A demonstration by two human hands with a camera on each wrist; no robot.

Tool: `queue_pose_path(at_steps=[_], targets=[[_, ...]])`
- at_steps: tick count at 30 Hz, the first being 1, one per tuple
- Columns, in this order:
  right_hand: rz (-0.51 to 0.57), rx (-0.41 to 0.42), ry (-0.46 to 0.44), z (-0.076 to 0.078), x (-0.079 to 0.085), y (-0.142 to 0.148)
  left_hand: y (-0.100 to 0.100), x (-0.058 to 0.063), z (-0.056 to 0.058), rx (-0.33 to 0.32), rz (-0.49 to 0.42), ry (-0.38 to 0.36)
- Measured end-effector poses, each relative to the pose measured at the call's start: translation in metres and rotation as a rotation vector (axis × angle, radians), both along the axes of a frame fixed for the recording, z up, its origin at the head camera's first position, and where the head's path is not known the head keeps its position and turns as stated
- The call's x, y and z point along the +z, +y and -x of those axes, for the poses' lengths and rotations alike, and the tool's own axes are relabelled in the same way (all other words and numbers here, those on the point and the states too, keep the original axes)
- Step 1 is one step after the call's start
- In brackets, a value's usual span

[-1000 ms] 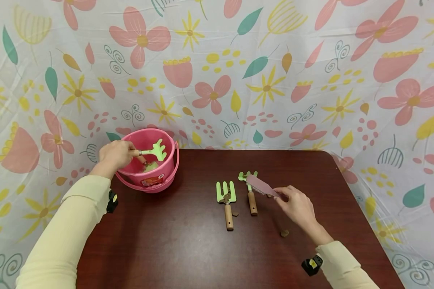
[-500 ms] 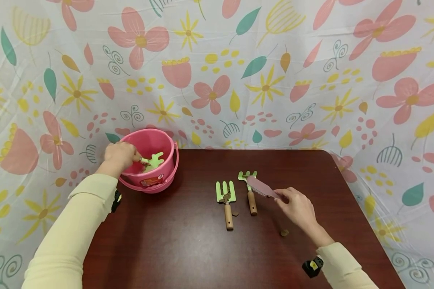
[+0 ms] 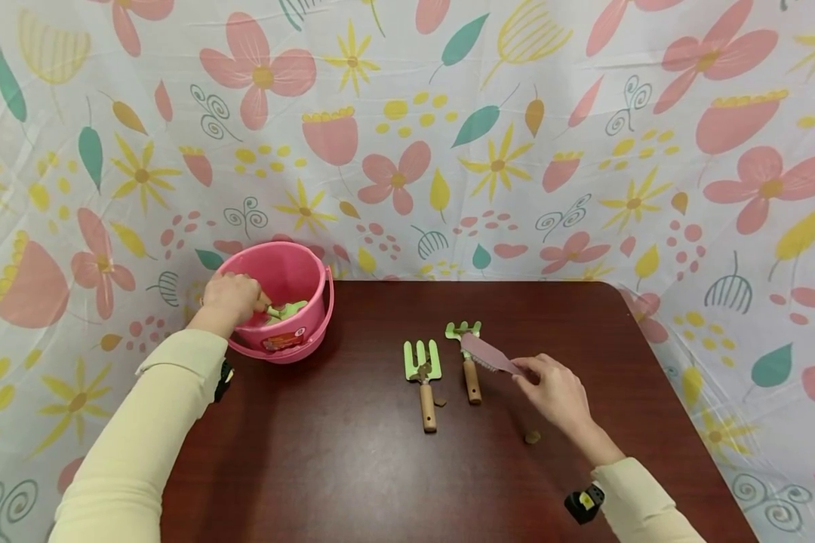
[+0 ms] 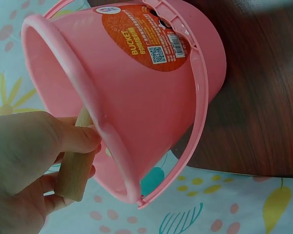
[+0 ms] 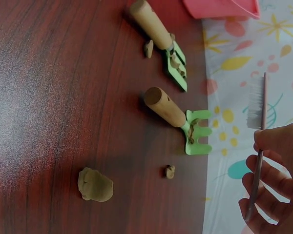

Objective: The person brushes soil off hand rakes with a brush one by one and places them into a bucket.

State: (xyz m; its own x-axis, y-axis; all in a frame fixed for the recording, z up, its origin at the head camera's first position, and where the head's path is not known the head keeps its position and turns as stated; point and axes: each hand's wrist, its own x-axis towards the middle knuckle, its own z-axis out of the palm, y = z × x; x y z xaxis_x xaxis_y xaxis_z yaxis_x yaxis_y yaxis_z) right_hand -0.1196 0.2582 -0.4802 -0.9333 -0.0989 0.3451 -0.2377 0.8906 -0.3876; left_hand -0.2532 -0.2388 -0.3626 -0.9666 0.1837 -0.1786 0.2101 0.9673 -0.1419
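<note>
A person's left hand [image 3: 233, 302] reaches over the near rim of a pink bucket [image 4: 141, 97] at the far left corner of a dark wooden table [image 3: 353, 467], pinching the wooden handle [image 4: 75, 170] of a garden tool between thumb and fingers. The tool's handle tilts across the rim; its head is inside the bucket, where green metal [image 3: 288, 309] shows, though how much of that green belongs to this tool cannot be told.

The right hand [image 3: 557, 388] pinches a mauve brush [image 3: 485, 353] by its thin grip — bristles facing down, held off the tabletop. In the head view the brush overlaps a green hand rake [image 3: 472, 379], but the right wrist view shows the two apart. The rake lies next to a green three-tined fork [image 3: 426, 394], both with wooden handles toward the person and brown matter caught on their heads. A brown chip [image 5: 148, 48] sits beside the fork's handle; a small brown lump [image 5: 170, 171] and a larger one [image 5: 95, 185] lie near the rake.

Behind — a white cloth [image 3: 407, 249] patterned with pink, yellow and teal flowers and leaves.
</note>
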Motion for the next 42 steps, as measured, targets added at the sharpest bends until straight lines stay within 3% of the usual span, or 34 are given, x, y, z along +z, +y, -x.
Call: queue_pose_path(at_steps=[6, 15, 22, 29, 36, 42], targets=[[0.009, 0.004, -0.01, -0.002, -0.002, -0.001, 0.001, -0.005, 0.002, 0.008, -0.023, 0.002], [0.003, 0.006, 0.001, -0.001, -0.001, 0.0, 0.002, -0.009, 0.0, -0.037, -0.008, 0.039], [-0.004, 0.007, 0.007, 0.0, 0.0, 0.001, 0.006, -0.004, -0.003, -0.03, -0.065, 0.073], [-0.003, -0.004, 0.026, 0.002, 0.0, 0.002, 0.007, 0.001, 0.001, -0.049, -0.039, 0.107], [-0.003, -0.001, 0.032, 0.002, 0.0, 0.003, 0.013, 0.01, 0.0, -0.011, -0.085, 0.076], [-0.002, -0.007, 0.032, 0.004, 0.0, 0.002, 0.023, 0.02, -0.001, -0.033, -0.086, 0.093]])
